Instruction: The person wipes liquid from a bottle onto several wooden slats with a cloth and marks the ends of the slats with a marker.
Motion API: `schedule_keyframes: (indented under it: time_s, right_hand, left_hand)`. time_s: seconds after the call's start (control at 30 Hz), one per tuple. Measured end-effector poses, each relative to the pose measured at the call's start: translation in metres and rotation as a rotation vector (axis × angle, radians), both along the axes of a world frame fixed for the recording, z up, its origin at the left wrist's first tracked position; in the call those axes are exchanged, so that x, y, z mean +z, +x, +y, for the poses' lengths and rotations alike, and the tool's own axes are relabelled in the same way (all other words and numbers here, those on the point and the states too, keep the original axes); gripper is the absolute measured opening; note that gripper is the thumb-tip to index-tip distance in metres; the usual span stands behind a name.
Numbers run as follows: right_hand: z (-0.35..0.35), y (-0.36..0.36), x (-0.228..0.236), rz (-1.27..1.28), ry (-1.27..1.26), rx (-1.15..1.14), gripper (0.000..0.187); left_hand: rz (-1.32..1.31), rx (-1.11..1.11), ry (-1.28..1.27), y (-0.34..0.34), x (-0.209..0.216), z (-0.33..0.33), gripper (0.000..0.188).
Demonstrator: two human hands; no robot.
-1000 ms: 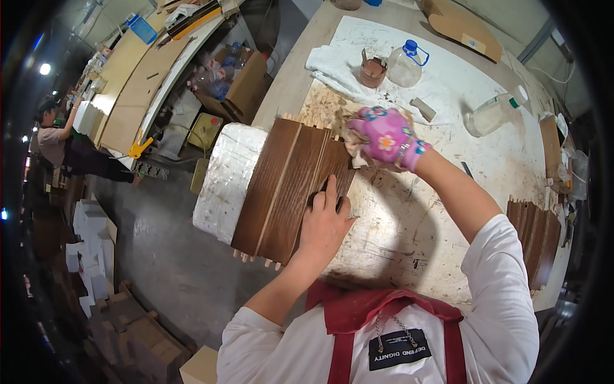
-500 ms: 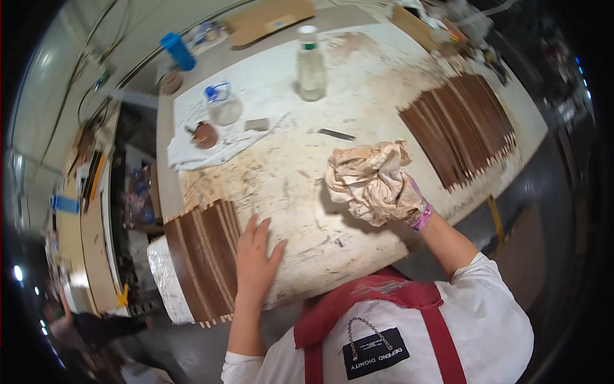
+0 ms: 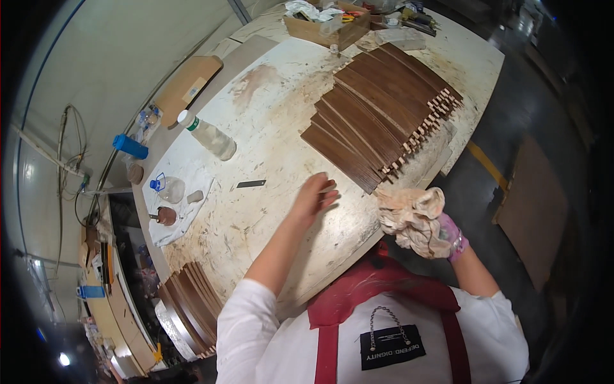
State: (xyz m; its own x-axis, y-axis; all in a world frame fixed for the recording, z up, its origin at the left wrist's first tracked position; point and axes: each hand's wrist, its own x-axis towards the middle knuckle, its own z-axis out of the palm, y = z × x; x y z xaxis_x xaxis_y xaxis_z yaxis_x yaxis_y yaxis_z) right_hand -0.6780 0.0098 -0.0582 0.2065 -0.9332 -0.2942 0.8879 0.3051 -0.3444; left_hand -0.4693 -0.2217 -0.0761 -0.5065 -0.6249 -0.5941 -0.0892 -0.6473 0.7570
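Observation:
My right hand [image 3: 453, 238], in a pink and purple glove, grips a crumpled beige cloth [image 3: 411, 214] at the table's near edge. The cloth hangs close to the lower corner of a fanned-out pile of dark brown wooden boards [image 3: 377, 105] whose ends have pale, finger-like tips. Bare and holding nothing, my left hand [image 3: 314, 197] reaches over the white, stained tabletop [image 3: 268, 221], a little left of that pile. Its fingers are loosely bent and apart. A second stack of brown boards [image 3: 190, 304] lies at the lower left.
A thin dark metal strip [image 3: 251, 184] lies mid-table. Beyond it stands a clear bottle [image 3: 214, 137]. A white cloth [image 3: 185, 221] bears a jug [image 3: 169, 187], a brown pot [image 3: 166, 216] and a grey block [image 3: 195, 197]. A cardboard box [image 3: 326, 32] is at the far edge.
The view has swung to the right. My left hand has left the left stack of boards and moved toward the right pile. My right hand still holds the cloth, now closer to that pile.

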Motion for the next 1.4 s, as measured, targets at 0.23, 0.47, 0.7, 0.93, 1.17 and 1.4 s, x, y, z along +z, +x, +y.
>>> schedule_keyframes:
  time_s: [0.23,0.47,0.7,0.93,1.17,1.4]
  right_hand:
    - [0.028,-0.032,-0.027,0.278,0.020,-0.184,0.042]
    - [0.010,-0.061,-0.029,0.288,0.059,-0.109,0.043]
    - [0.010,-0.088,-0.057,0.043,0.103,0.178,0.057]
    - [-0.020,-0.050,-0.085,0.092,0.055,0.198,0.052]
    - [-0.075,0.002,-0.010,0.889,-0.271,0.307,0.047]
    - [-0.141,0.118,0.024,2.253,-1.198,-0.188,0.037]
  left_hand:
    - [0.059,0.279,-0.334,-0.066,-0.019,0.025,0.044]
    - [-0.681,-0.692,-1.633,-0.055,-0.035,0.077,0.062]
    - [-0.691,-0.527,-1.378,0.062,-0.018,0.073,0.040]
    - [-1.019,0.164,-1.221,0.101,-0.045,0.093,0.082]
    - [-0.799,0.182,-1.044,0.135,-0.054,0.053,0.086]
    - [-0.851,0.205,-1.218,0.190,-0.052,0.115,0.089]
